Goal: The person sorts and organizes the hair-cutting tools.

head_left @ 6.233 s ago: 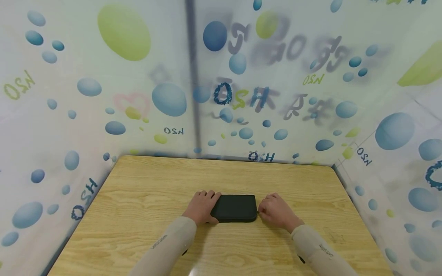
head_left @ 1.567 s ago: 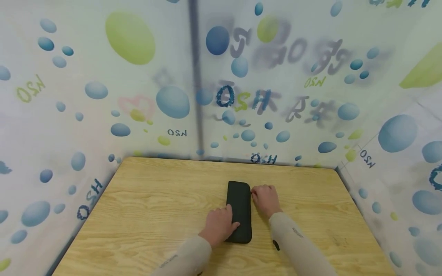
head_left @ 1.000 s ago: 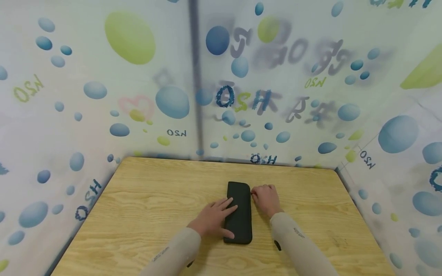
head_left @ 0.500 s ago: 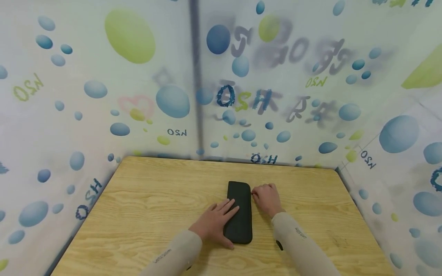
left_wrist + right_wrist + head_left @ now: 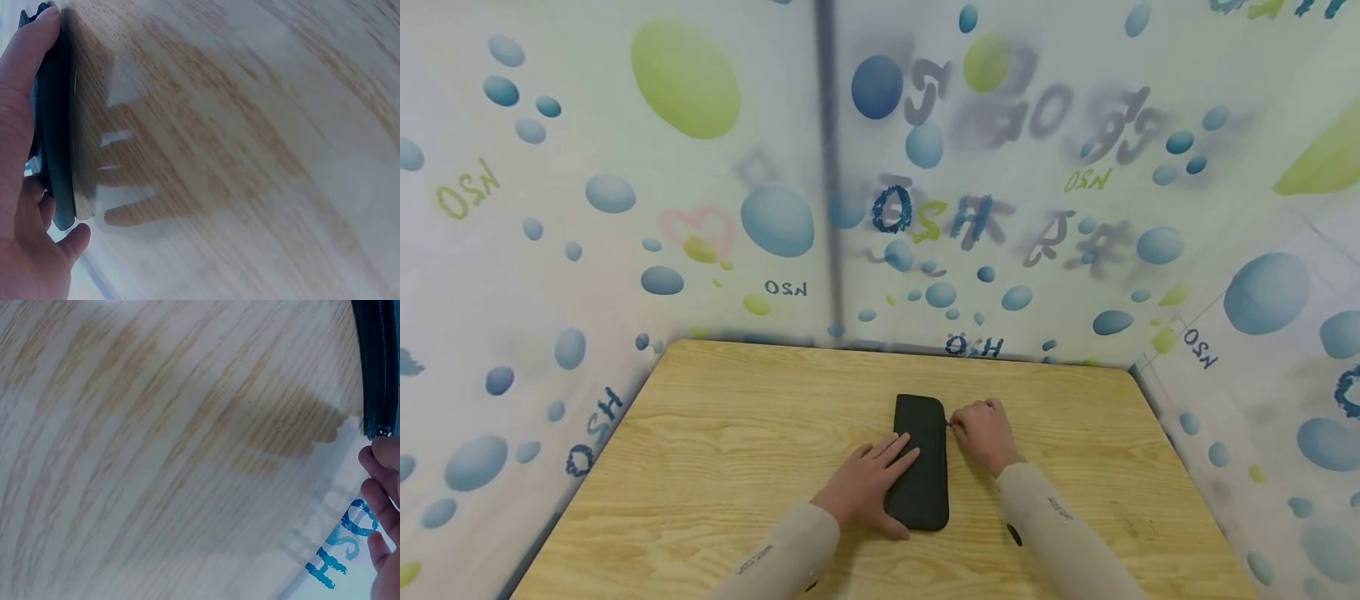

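A black zippered case lies flat on the wooden table, its long side pointing away from me. My left hand rests on its left part with fingers spread and fairly straight; the thumb is by the near left corner. In the left wrist view, the dark side of the case shows beside that hand. At the upper right edge, my right hand pinches the small zipper pull between thumb and curled fingers. The zipper track and slider appear in the right wrist view, the pull mostly covered by fingertips.
The light wooden table reaches back to a pale wall curtain printed with blue and green spots and letters. Similar printed sheets stand to the left and right of the table.
The case has turned from lying crosswise to lengthwise. My left hand's fingers have spread out over it. Most recently my right hand has shifted slightly right and nearer, still pinching the zipper pull.
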Motion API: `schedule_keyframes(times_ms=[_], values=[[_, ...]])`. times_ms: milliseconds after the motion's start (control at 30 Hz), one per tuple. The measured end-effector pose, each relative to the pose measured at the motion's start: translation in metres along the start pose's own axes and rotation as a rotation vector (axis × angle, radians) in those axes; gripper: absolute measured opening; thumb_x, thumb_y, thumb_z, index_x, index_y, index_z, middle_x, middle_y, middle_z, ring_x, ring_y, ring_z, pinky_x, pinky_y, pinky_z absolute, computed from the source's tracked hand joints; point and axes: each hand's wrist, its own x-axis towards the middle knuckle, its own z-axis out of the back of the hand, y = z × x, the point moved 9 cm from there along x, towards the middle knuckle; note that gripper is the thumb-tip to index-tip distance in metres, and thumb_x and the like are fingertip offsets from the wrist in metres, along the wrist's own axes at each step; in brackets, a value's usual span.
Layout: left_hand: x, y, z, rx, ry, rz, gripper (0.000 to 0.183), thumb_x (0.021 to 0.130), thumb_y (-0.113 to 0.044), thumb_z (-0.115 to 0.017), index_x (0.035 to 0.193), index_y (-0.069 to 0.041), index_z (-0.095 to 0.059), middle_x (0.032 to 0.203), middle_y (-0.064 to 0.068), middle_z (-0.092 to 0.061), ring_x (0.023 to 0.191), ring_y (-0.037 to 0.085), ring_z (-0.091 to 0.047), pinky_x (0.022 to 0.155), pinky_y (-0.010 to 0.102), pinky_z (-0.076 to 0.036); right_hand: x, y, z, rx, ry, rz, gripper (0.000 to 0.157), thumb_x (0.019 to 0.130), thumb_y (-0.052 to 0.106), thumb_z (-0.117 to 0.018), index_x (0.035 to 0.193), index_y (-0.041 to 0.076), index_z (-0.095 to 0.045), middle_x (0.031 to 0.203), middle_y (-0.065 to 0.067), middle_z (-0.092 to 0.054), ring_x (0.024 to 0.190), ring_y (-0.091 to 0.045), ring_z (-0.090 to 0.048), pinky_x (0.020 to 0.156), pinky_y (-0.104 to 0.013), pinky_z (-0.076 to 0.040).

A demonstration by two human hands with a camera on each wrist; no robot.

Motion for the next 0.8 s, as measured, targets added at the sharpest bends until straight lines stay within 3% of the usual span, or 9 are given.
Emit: schedule_keyframes(times_ms=[533,800], values=[[-0.0006,0.0,0.0006,0.016,-0.031,-0.003,0.113,0.068,-0.083,-0.062,0.157,-0.026,-0.022,0.164,0.0,-0.018,0.151,0.018,-0.022,0.116,0.043,-0.035,-0.0044,0.0004,0.0019,-0.002,0.03,0.013,0.005,0.087,0.021,-0.074,0.088,0.018,-0.077,0.085,0.002,-0.074,0.085,-0.02,-0.065,0.098,-0.047,-0.042],[-0.0008,0.0004,-0.0004,0.013,-0.032,-0.002,0.113,0.068,-0.082,-0.063,0.156,-0.026,-0.022,0.164,-0.001,-0.017,0.151,0.017,-0.021,0.116,0.043,-0.034,-0.0063,0.0017,0.0026,-0.002,-0.002,0.044,0.005,0.085,0.021,-0.076,0.087,0.017,-0.077,0.084,0.003,-0.075,0.083,-0.019,-0.066,0.098,-0.047,-0.043]])
